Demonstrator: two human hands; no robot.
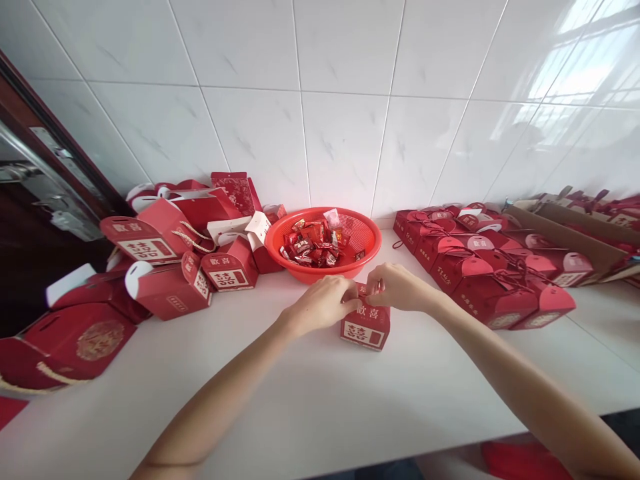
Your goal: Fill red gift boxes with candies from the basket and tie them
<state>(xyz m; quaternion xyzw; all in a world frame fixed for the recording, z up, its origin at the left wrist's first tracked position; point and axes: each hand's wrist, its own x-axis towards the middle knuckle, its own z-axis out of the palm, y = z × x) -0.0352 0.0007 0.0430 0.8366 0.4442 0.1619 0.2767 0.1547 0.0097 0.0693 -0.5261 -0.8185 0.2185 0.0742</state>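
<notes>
A small red gift box (365, 333) with a white character panel stands upright on the white table, between my two hands. My left hand (325, 303) is closed, fingers pinching the top flaps from the left. From the right, my right hand (400, 287) grips the same flaps with bent fingers. The flaps' upper edges are partly hidden behind my fingers. Just behind the box sits a red plastic basket (367, 257) holding many wrapped candies (317, 245).
To the left are several red gift boxes (167, 293), some with raised flaps, and a larger roped box (65, 340). Tied red boxes (480, 287) stand in rows at the right, beside a cardboard carton (570, 233). A tiled wall (345, 147) rises behind the table (280, 413).
</notes>
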